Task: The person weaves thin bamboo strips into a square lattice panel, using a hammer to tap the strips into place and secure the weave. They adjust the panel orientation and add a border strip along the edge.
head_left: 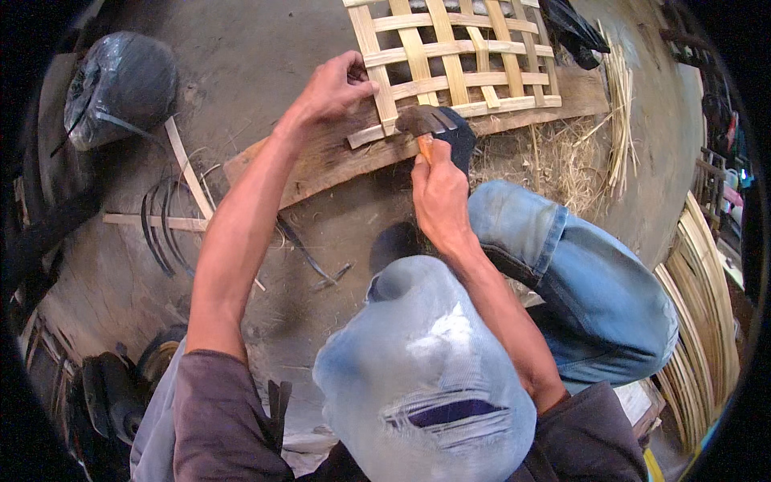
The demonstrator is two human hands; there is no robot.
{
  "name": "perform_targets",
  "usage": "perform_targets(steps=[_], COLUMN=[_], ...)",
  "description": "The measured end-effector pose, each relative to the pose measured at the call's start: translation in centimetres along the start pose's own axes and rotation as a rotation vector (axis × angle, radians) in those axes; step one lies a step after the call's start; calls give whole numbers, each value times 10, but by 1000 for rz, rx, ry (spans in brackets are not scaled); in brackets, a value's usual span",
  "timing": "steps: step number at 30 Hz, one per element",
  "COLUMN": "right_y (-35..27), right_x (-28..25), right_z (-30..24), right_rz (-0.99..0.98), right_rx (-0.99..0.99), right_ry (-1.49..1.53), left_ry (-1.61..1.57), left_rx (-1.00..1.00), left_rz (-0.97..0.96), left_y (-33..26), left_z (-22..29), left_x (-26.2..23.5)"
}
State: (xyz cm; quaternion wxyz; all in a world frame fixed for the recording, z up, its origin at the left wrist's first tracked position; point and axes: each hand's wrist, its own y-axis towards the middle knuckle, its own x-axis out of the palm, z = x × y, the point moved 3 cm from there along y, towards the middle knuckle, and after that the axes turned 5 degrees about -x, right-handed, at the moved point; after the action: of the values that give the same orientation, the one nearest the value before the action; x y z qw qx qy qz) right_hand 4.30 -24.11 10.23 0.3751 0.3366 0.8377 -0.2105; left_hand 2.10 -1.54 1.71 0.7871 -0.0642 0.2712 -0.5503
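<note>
My left hand point(336, 87) presses on the near left corner of a woven bamboo lattice point(454, 56), its fingers curled over a strip. The lattice lies on a rough wooden plank point(321, 161) on the ground. My right hand point(438, 197) grips the orange handle of a hammer point(424, 122). The hammer's dark metal head rests against the lattice's lower edge. My knees in faded blue jeans point(426, 361) fill the lower middle, and a dark shoe point(459, 140) shows just behind the hammer.
A bundle wrapped in black plastic point(120, 84) sits at the upper left. Loose bamboo strips and dark curved bands point(165, 221) lie on the dirt floor to the left. Stacked bent bamboo slats point(703, 321) stand at the right, with straw shavings point(554, 157) beside the plank.
</note>
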Motion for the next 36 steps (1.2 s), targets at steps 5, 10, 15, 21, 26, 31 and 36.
perform_targets(steps=[5,10,15,21,26,31,36], right_y=[-12,3,-4,-4,0,3,-1], right_x=[-9,5,13,-4,18,19,21], right_z=[-20,-9,-10,-32,-8,-12,-2], right_rz=[246,24,28,233,-58,-41,-29], right_rx=[-125,5,-37,-131,48,41,8], right_ry=[87,15,-6,133,-19,-49,29], left_ry=[-52,-47,-44,-16,-42,-28,-82], left_rx=[2,39,22,27,74,72,42], left_rz=[0,10,21,26,20,18,2], left_y=[0,3,-2,1,8,9,10], left_z=[-13,-8,-7,-7,-6,-6,-11], left_x=[-4,3,-5,-3,-2,-5,-3])
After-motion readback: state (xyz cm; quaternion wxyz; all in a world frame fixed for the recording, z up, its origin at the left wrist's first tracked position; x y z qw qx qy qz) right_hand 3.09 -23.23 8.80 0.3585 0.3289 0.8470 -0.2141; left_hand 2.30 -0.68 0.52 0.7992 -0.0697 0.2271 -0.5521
